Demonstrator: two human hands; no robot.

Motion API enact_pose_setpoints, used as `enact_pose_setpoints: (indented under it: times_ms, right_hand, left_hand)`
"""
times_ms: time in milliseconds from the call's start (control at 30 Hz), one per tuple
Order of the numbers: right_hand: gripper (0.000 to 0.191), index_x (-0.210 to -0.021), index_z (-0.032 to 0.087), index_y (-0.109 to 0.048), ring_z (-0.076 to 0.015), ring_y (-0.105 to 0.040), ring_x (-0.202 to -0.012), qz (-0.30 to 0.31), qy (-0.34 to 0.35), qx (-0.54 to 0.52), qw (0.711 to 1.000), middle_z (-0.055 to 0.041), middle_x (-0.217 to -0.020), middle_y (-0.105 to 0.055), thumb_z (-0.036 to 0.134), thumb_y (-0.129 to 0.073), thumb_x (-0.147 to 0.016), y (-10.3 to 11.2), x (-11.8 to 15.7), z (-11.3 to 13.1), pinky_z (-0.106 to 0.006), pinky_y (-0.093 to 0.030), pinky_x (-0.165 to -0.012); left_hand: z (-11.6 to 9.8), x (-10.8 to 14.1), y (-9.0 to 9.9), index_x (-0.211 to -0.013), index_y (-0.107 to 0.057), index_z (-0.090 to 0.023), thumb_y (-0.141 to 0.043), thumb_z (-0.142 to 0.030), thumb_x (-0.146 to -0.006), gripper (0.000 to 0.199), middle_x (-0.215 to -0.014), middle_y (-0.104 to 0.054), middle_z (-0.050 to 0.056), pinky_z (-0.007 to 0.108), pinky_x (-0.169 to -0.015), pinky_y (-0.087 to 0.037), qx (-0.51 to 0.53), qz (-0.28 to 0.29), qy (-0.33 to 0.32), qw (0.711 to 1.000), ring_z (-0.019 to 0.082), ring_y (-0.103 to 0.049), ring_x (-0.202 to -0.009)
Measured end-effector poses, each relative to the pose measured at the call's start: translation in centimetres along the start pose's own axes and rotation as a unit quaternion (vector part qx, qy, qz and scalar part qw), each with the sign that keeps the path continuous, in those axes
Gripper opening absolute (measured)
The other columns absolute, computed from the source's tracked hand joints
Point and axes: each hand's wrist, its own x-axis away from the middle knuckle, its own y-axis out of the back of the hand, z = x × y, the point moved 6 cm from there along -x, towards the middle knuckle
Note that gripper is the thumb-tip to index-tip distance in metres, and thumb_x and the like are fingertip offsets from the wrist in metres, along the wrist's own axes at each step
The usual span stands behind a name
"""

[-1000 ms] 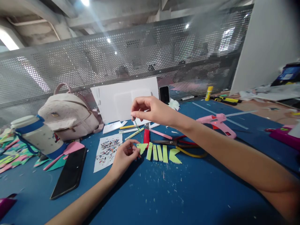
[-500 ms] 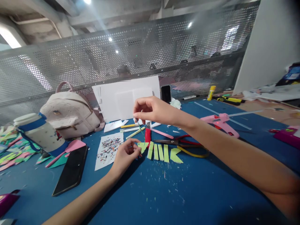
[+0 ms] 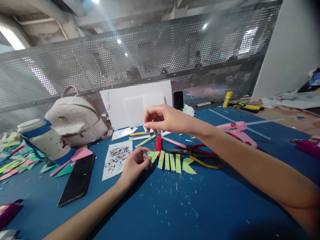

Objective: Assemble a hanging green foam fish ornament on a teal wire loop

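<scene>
My right hand [image 3: 160, 117] is raised above the table, thumb and fingers pinched on a thin dark green strand [image 3: 151, 140]. The strand hangs down towards a light green triangular piece [image 3: 153, 155], which looks like foam or paper. My left hand [image 3: 137, 163] rests on the table with curled fingers, thumb and fingertips closed at the left edge of that piece. To its right lie several narrow light green strips [image 3: 172, 162] in a row, then a notched light green piece [image 3: 189, 166]. Behind the strips are a red-handled cutter [image 3: 158, 144] and scissors [image 3: 192, 150].
A pink glue gun [image 3: 240, 131] lies at the right. On the left are a black phone [image 3: 77, 181], a tumbler [image 3: 46, 141], a backpack [image 3: 77, 120] and coloured scraps [image 3: 15, 156]. Paper with small shiny bits [image 3: 116, 160] lies beside my left hand. A white board [image 3: 135, 103] stands behind.
The whole view has shifted slightly. Both hands keep nearly the same pose, the right still pinching the strand above the triangular piece.
</scene>
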Motion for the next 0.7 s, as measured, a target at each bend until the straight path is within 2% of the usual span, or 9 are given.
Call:
enact_pose_setpoints:
  times_ms: [700]
  right_hand:
    - [0.003, -0.085, 0.014, -0.06, -0.0118, -0.059, -0.068, 0.017, -0.005, 0.016, 1.0, -0.0042, -0.081, -0.067, 0.015, -0.061, -0.088, 0.0, 0.4, 1.0, -0.027, -0.046, -0.064]
  left_hand:
    - [0.2, 0.1, 0.1, -0.102, -0.059, -0.018, -0.069, -0.025, -0.083, 0.023, -0.069, -0.058, -0.005, 0.023, -0.059, -0.05, 0.005, 0.004, -0.017, 1.0, 0.011, -0.064, -0.059]
